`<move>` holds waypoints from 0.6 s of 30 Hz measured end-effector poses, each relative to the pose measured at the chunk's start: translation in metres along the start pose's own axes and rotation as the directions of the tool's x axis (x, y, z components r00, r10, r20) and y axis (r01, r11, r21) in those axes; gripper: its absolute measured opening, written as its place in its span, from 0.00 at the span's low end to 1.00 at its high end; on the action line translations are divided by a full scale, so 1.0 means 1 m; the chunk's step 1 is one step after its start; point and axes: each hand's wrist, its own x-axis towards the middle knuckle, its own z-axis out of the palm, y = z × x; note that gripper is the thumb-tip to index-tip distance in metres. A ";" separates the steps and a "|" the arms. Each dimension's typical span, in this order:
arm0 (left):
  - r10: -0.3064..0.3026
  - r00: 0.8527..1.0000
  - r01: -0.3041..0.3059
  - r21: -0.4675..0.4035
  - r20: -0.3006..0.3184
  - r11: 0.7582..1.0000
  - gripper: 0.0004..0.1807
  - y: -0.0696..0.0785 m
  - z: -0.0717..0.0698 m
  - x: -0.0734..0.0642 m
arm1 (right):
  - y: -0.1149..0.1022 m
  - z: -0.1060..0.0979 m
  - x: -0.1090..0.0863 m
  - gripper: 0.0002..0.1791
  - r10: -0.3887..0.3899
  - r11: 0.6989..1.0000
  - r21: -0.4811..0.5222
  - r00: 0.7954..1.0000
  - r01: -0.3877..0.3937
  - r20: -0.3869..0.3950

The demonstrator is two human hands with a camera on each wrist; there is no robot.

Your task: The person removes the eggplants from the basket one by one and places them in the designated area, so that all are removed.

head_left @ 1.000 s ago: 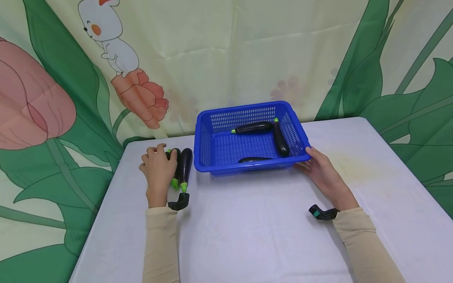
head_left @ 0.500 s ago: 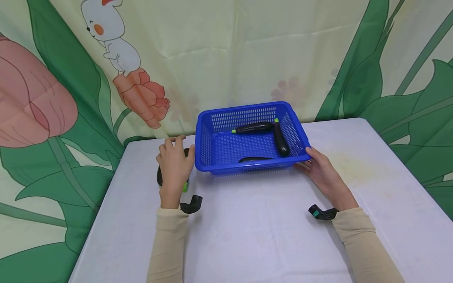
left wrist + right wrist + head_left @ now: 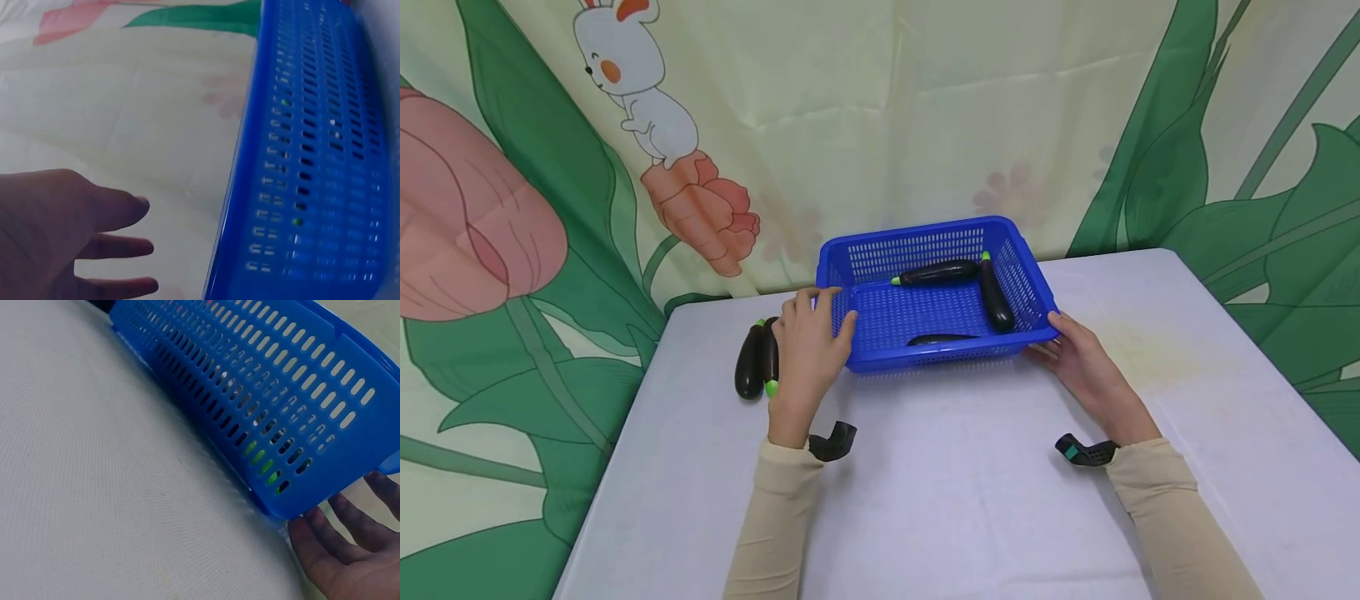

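Note:
My left hand (image 3: pixel 808 354) hovers at the left side of a blue plastic basket (image 3: pixel 940 353), fingers spread and overlapping its rim in the head view. In the left wrist view, nothing shows between the thumb and fingers. At the basket's right front corner my right hand (image 3: pixel 1086 367) grips, thumb on the rim and fingers underneath. Inside lie one eggplant (image 3: pixel 940 272) along the back, another eggplant (image 3: pixel 996 296) by the right wall and a third eggplant (image 3: pixel 942 338) mostly hidden behind the front rim. Left of my left hand, two eggplants (image 3: pixel 749 364) lie side by side on the table.
A white cloth covers the table (image 3: pixel 925 500). Right behind the table hangs a curtain (image 3: pixel 1000 108) printed with plants and a rabbit. Each wrist bears a black camera mount (image 3: pixel 1086 451).
My left hand has moved right, from over the eggplants to the basket's left side, uncovering two eggplants on the table. The right hand and the basket have stayed in place.

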 end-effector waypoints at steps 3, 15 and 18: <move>0.050 0.997 -0.048 -0.020 0.065 0.999 0.26 0.006 0.005 0.002 | 0.000 0.000 0.000 0.35 0.010 1.000 -0.006 1.000 -0.011 -0.007; 0.287 0.899 -0.244 -0.165 0.331 0.956 0.27 0.032 0.028 0.026 | 0.000 0.001 0.001 0.36 0.008 1.000 -0.013 1.000 -0.008 -0.009; 0.317 0.868 -0.247 -0.220 0.383 0.944 0.29 0.035 0.034 0.032 | 0.000 0.001 0.001 0.36 0.008 1.000 -0.008 1.000 -0.008 -0.002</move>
